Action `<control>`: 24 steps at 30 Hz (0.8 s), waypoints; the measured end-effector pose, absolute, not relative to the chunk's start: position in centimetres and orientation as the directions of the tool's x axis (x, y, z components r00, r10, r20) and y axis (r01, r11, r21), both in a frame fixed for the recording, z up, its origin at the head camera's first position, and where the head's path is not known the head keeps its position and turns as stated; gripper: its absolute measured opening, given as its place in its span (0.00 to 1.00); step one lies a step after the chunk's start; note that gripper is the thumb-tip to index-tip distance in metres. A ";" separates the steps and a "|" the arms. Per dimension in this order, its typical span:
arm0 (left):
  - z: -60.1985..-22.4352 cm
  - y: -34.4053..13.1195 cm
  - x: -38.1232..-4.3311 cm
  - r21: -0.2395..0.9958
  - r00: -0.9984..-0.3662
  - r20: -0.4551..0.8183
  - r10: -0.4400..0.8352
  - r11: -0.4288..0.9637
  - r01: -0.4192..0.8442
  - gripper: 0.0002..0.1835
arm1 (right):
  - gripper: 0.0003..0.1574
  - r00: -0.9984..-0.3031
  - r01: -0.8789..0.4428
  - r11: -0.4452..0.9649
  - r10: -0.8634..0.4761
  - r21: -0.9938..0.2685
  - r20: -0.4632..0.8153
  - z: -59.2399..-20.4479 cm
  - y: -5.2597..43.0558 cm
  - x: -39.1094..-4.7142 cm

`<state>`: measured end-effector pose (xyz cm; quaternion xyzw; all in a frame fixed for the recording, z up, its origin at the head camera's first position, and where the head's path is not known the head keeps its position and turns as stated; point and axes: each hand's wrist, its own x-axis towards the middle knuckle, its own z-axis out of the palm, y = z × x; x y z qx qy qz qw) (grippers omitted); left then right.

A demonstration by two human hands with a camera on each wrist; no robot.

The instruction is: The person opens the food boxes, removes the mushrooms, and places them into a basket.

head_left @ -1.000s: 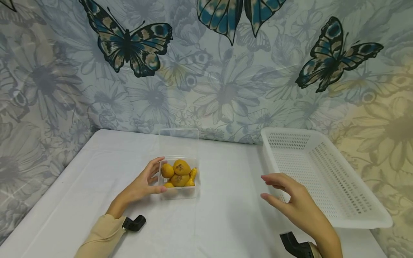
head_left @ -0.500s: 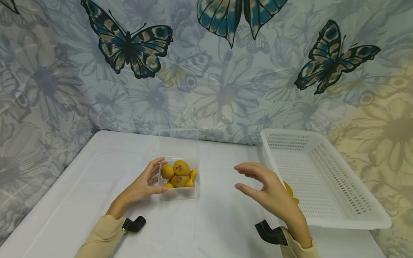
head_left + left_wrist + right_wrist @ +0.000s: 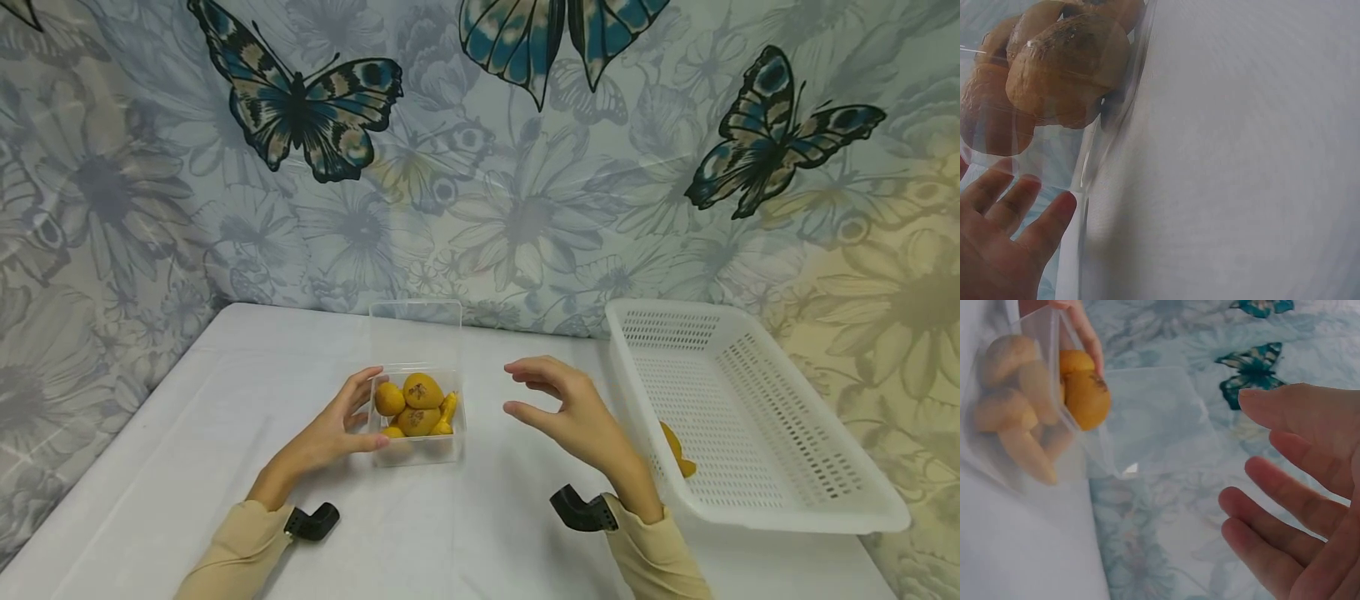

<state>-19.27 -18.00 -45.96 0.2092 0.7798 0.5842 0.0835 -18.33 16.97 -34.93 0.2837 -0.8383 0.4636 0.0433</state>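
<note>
A clear plastic box [image 3: 420, 452] with its lid [image 3: 415, 333] raised at the back stands on the white table. Several yellow mushrooms [image 3: 422, 390] fill it; stems and caps show through the wall in the right wrist view. My left hand [image 3: 330, 429] holds the box at its left side, thumb at the front and fingers along the left wall and back corner. To the right of the box, my right hand [image 3: 566, 408] hovers with fingers apart from the thumb and nothing between them. One yellow mushroom [image 3: 677, 450] lies in the white basket, partly hidden by its wall.
The white perforated basket [image 3: 810, 492] stands on the right of the table. White cloth [image 3: 510, 517] covers the table between box and basket. A butterfly-patterned fabric backdrop [image 3: 525, 208] rises behind the table's far edge.
My right hand has moved left from over the basket's near edge toward the box, uncovering the yellow mushroom in the basket. My left hand and the box have stayed put.
</note>
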 end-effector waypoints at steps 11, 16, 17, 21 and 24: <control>-45.9 -18.0 -19.3 0.944 -0.897 0.126 0.424 0.227 0.239 0.51 | 0.26 -0.838 -0.486 0.392 -0.462 -0.781 0.290 -36.8 14.6 -20.7; -45.9 -17.9 -19.3 0.945 -0.897 0.128 0.424 0.223 0.240 0.52 | 0.26 -0.838 -0.480 0.403 -0.473 -0.779 0.271 -37.4 13.5 -21.4; -45.9 -17.9 -19.3 0.945 -0.896 0.129 0.424 0.220 0.240 0.52 | 0.26 -0.837 -0.480 0.406 -0.478 -0.778 0.267 -37.5 13.3 -21.5; -45.8 -18.0 -19.3 0.946 -0.895 0.133 0.426 0.214 0.243 0.52 | 0.26 -0.830 -0.485 0.411 -0.494 -0.772 0.258 -38.0 12.3 -21.9; -45.8 -18.0 -19.3 0.946 -0.895 0.135 0.426 0.212 0.244 0.52 | 0.25 -0.824 -0.497 0.407 -0.500 -0.767 0.269 -38.4 11.5 -22.1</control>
